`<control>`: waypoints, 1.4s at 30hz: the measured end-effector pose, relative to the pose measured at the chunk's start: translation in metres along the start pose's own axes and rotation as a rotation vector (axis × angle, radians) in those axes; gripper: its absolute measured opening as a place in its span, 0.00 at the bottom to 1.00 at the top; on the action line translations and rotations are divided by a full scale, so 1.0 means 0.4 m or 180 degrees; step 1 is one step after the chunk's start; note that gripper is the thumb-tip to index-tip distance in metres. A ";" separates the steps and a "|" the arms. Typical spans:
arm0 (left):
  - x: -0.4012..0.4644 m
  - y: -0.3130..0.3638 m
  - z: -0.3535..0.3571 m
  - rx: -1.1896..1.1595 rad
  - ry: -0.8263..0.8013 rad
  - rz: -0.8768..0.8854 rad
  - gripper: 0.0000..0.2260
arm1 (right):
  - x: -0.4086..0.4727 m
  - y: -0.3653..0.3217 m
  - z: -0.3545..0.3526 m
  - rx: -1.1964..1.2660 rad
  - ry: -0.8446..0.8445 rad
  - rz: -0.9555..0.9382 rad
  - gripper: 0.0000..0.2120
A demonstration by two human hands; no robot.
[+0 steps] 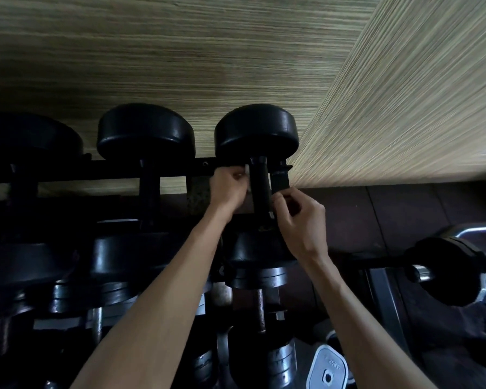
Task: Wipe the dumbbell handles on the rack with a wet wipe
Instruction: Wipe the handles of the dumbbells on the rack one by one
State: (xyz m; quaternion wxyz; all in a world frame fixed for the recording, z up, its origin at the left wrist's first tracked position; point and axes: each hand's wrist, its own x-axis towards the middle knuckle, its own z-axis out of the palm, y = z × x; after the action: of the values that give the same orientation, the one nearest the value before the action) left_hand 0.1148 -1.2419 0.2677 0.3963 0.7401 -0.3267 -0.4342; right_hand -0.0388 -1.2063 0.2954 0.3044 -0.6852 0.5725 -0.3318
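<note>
Striped wood-grain wall (180, 51); dark floor (390, 209); grey plate (327, 369), seemingly marked 25KG.

Only one marking was legible: "25KG", in raised characters on the grey end plate (328, 369) of a weight at the bottom edge of the view. The black dumbbell heads (257, 130) on the rack (118, 169) bore no readable text, and no other labels could be made out.
</note>
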 end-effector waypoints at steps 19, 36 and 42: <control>-0.053 0.019 0.007 -0.0334 0.0197 0.0417 0.01 | -0.045 0.010 -0.002 0.0099 0.0305 -0.0009 0.09; -0.108 -0.037 -0.008 -0.0124 -0.0444 0.0310 0.03 | -0.046 0.007 0.000 0.0119 0.0387 0.0078 0.10; -0.060 0.008 -0.001 0.0022 0.0038 0.0555 0.05 | -0.049 0.004 -0.001 0.0151 0.0386 0.0196 0.10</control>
State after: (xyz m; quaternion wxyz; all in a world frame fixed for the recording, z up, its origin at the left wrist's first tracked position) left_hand 0.1050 -1.2233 0.2800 0.4319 0.7128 -0.3890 -0.3925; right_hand -0.0424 -1.1873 0.2924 0.2953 -0.6385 0.6027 -0.3766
